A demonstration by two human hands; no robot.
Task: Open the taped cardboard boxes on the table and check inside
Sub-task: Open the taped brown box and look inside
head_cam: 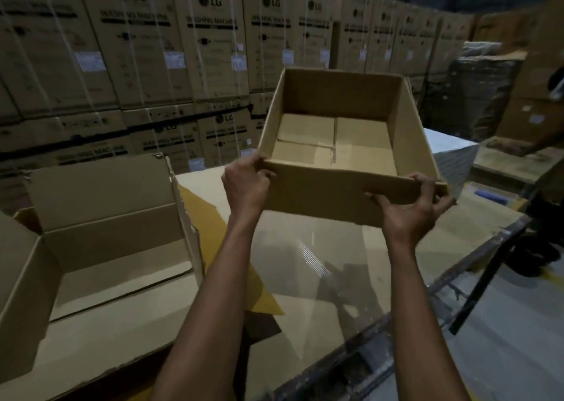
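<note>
Cardboard box (320, 196) in left hand (244, 182), right hand (409, 207), second box (106, 230) open

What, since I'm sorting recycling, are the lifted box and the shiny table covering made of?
The lifted box: plain brown cardboard, matt, with folded bottom flaps meeting at a seam; probably corrugated. The table covering: apparently clear glossy plastic film over cardboard sheets, judging by streaked reflections; not certain.

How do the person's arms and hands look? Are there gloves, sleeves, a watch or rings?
The left forearm and the right forearm are bare down to the picture's lower edge; no sleeve shows. The left hand and the right hand wear no gloves. No watch, bracelet or ring shows on the wrists or the visible fingers, though the light is dim.
</note>
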